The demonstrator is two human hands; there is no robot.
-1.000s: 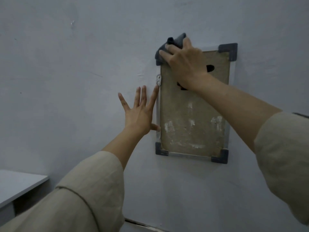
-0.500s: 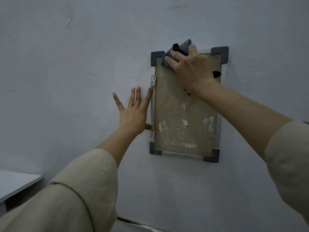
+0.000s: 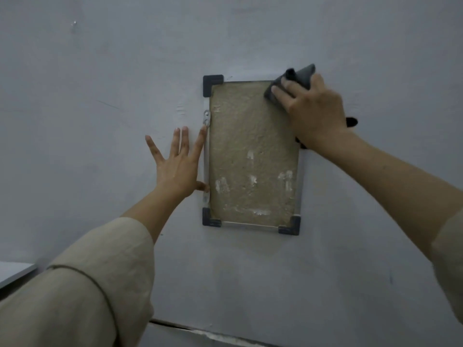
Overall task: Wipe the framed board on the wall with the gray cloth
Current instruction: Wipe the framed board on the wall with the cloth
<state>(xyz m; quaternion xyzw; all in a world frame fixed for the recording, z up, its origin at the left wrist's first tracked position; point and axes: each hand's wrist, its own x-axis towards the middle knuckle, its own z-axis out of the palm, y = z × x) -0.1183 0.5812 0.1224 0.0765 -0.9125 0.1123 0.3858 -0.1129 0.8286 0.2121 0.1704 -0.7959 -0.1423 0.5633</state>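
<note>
The framed board (image 3: 253, 156) hangs flat on the wall (image 3: 100, 71), its long axis upright, with dark corner caps and a thin metal edge around a rough tan face marked by pale patches low down. At its upper right corner the right hand (image 3: 313, 113) presses the gray cloth (image 3: 295, 78) against the frame, fingers curled over the bunched fabric, a point of cloth sticking up past the top edge. The forearm runs in from the lower right. The left hand (image 3: 178, 166) lies flat on the wall, fingers spread and holding nothing, forefinger and thumb touching the board's left edge just below a small metal bracket (image 3: 206, 116). Both arms wear loose beige sleeves (image 3: 82, 284). The wall is plain pale gray; a white tabletop (image 3: 12, 271) corner shows at far lower left.
</note>
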